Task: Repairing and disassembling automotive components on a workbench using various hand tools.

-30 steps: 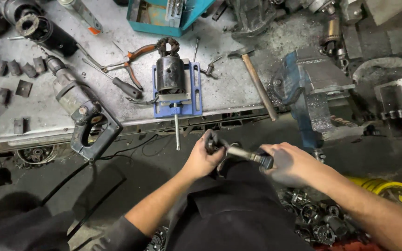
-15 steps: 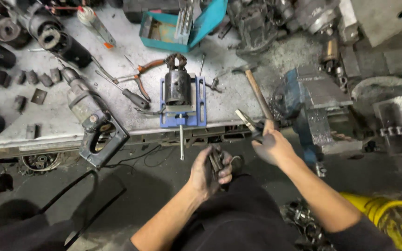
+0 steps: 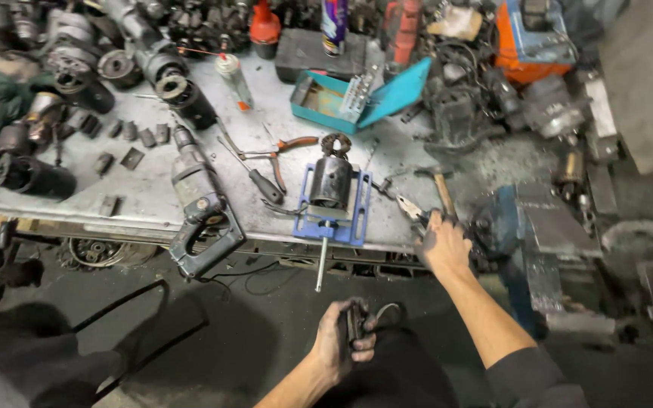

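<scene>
Grimy matt metal workbench (image 3: 153,200), blue-painted metal vise (image 3: 332,208) — wooden-handled hammer (image 3: 441,193), dull, greasy metal part (image 3: 354,326).

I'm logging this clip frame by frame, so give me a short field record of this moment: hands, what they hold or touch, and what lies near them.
left hand: low, off the bench, gripping a small dark part
right hand: at the bench edge, on the hammer handle
vise: blue, on the bench, holding a dark cylinder
drill: left of the vise, handle over the edge
pliers: behind the vise
case: teal, open
</scene>
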